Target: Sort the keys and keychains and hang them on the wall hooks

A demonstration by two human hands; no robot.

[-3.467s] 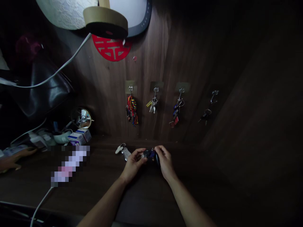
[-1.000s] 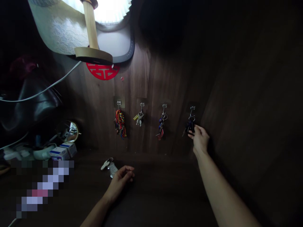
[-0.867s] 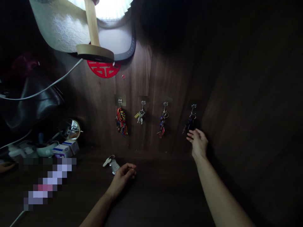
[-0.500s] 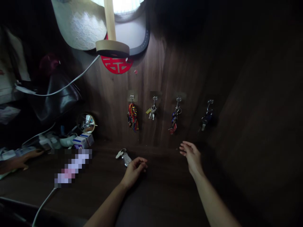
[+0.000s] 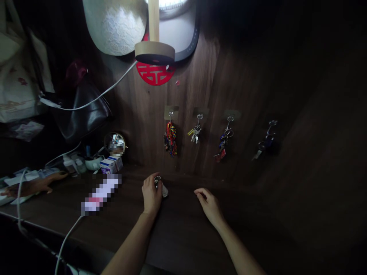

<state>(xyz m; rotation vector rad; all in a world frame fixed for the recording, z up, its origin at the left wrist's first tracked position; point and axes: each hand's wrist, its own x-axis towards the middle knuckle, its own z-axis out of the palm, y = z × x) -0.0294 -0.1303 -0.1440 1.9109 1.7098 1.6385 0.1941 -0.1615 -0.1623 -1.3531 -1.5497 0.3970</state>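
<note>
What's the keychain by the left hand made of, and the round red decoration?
Keychain: maybe metal or plastic; it looks pale grey and glossy, but the left hand partly hides it.
Round red decoration: perhaps felt or paper, matte; it's flat with cut-out lines.

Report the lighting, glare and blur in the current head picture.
Head view: glowing lampshade overexposed at the top edge, right side sunk in near-black; rightmost key bunch dim and soft; black bag showing a dull sheen; pixelated blocks covering something on the desk.
</note>
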